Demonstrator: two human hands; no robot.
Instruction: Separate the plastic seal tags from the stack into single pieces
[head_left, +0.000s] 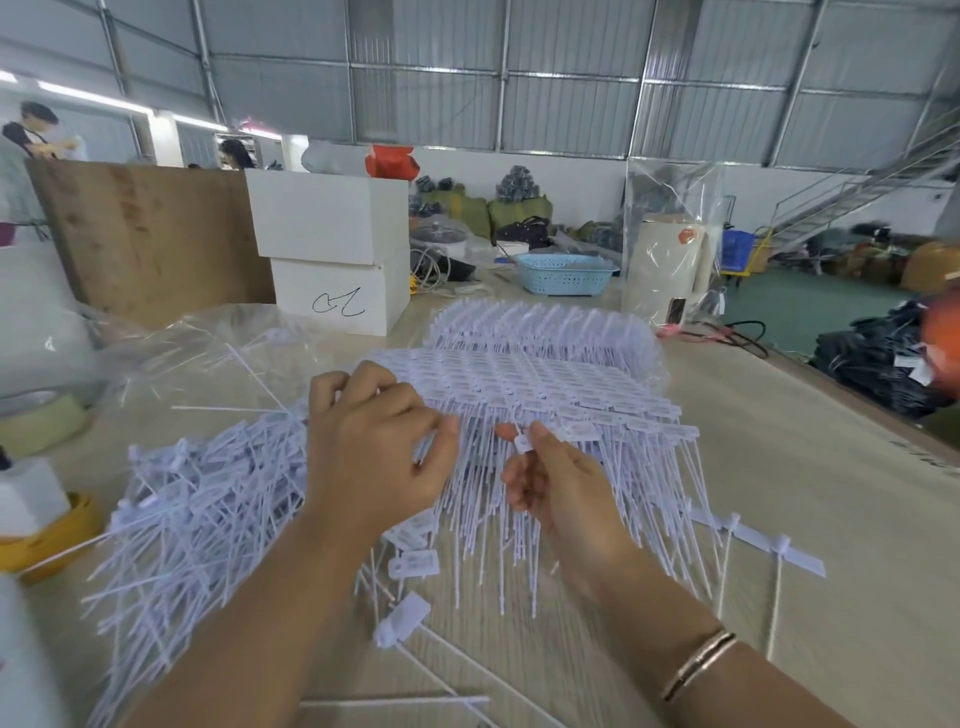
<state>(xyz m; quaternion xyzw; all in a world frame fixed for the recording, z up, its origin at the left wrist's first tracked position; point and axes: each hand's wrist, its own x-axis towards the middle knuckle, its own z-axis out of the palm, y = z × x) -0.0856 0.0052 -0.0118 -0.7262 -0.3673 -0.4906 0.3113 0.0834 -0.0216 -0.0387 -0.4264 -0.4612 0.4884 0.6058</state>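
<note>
handwritten scrawl on white box (340, 299), illegible

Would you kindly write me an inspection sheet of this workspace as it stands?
Surface: pale table.
Job's things: joined stack of seal tags; loose pile of single tags at left.
Clutter: tape rolls, white boxes, blue basket.
Grippers: left hand grips the stack's edge; right hand pinches one tag head.
Cables: black cable at far right edge.
Surroundings: warehouse, staircase, people at far left.
</note>
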